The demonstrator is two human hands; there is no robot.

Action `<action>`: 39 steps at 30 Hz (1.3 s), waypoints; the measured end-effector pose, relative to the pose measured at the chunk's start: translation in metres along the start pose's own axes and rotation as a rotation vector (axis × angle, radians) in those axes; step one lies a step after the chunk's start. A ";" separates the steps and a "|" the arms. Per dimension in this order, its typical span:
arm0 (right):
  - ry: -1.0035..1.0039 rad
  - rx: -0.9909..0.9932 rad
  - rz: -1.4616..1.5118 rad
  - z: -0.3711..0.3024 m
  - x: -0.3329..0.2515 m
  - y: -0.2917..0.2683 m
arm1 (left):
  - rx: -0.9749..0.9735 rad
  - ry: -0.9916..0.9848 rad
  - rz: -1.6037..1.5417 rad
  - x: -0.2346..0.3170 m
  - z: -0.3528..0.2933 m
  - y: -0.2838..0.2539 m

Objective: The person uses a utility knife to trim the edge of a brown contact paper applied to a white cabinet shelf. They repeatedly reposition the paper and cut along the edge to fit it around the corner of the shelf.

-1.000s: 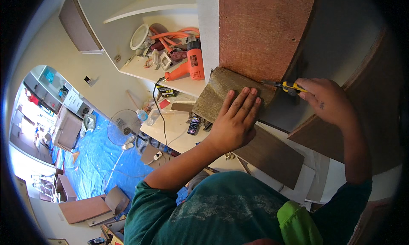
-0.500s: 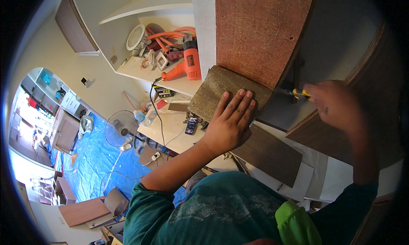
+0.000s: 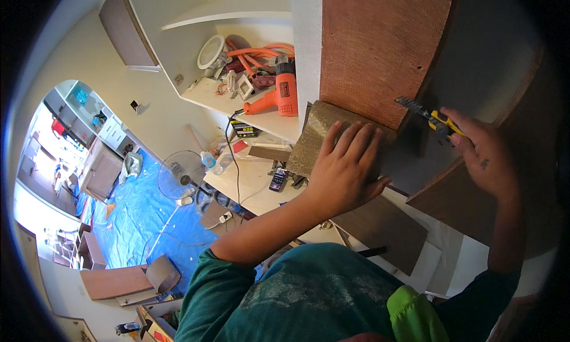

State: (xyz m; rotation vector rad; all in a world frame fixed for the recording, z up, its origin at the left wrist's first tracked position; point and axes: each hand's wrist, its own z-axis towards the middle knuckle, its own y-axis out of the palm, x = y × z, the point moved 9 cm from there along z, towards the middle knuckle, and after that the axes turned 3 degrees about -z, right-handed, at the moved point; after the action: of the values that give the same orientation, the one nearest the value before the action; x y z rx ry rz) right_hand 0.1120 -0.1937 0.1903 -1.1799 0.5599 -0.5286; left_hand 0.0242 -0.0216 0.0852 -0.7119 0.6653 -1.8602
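Observation:
A curved reddish-brown panel [image 3: 383, 51] stands upright in front of me. Across its lower end lies a brown sheet [image 3: 314, 128], bent and mottled with what looks like dried glue. My left hand [image 3: 347, 164] rests on this sheet, fingers apart and thumb out to the side. What lies beneath the palm is hidden. To the right, my right hand [image 3: 490, 161] is closed on the yellow handle of a utility knife [image 3: 438, 121]. Its dark, notched-looking front end points up and left, raised off the sheet beside the panel's edge.
An orange heat gun [image 3: 285, 95] lies on a white shelf beside orange hose [image 3: 261, 52]. Below, a phone [image 3: 278, 179] sits on a white surface with clutter. A fan [image 3: 184, 178] stands over blue floor sheeting [image 3: 133, 223]. Dark board [image 3: 386, 229] lies below my hands.
My right hand has drawn the knife away from the sheet's right edge and turned it upward. My left hand has shifted up slightly, its thumb now showing. The whole view has swung a little.

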 end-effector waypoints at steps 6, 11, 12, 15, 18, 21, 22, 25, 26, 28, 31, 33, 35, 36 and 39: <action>0.056 0.048 0.153 0.019 -0.025 -0.007 | -0.003 -0.025 0.032 -0.012 0.005 0.000; -0.314 0.238 0.050 0.027 -0.043 -0.003 | -0.063 -0.069 0.008 -0.015 -0.005 0.017; -0.334 0.216 0.008 0.029 -0.047 -0.001 | -0.057 -0.068 0.015 -0.016 -0.009 0.018; -0.245 0.038 -0.113 0.033 -0.051 0.009 | -0.049 -0.063 0.025 -0.018 -0.016 0.021; -0.291 0.003 -0.180 0.034 -0.057 0.017 | -0.055 -0.066 0.021 -0.019 -0.019 0.025; -0.293 -0.024 -0.262 0.039 -0.062 0.026 | -0.047 -0.071 0.020 -0.020 -0.022 0.028; -0.293 -0.028 -0.276 0.041 -0.065 0.028 | -0.045 -0.071 0.017 -0.020 -0.023 0.028; -0.310 -0.056 -0.333 0.046 -0.076 0.032 | -0.032 -0.068 0.015 -0.021 -0.025 0.031; -0.320 -0.068 -0.354 0.048 -0.080 0.034 | -0.025 -0.068 0.016 -0.022 -0.027 0.033; -0.338 -0.093 -0.441 0.052 -0.091 0.037 | -0.013 -0.057 0.015 -0.022 -0.027 0.033; -0.345 -0.130 -0.471 0.062 -0.102 0.046 | -0.003 -0.053 0.018 -0.022 -0.027 0.034; -0.354 -0.140 -0.459 0.068 -0.106 0.053 | -0.003 -0.057 0.018 -0.023 -0.028 0.034; -0.372 -0.137 -0.450 0.072 -0.110 0.059 | -0.008 -0.065 0.014 -0.023 -0.028 0.035; -0.374 -0.141 -0.454 0.074 -0.112 0.061 | -0.006 -0.069 0.009 -0.023 -0.029 0.035; -0.385 -0.138 -0.470 0.077 -0.117 0.066 | 0.006 -0.077 -0.005 -0.023 -0.029 0.035</action>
State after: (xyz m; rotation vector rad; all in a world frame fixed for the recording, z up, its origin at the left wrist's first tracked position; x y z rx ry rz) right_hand 0.0804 -0.0444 0.1640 -1.5114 -0.0187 -0.6445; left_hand 0.0321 -0.0091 0.0368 -0.7784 0.6087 -1.8293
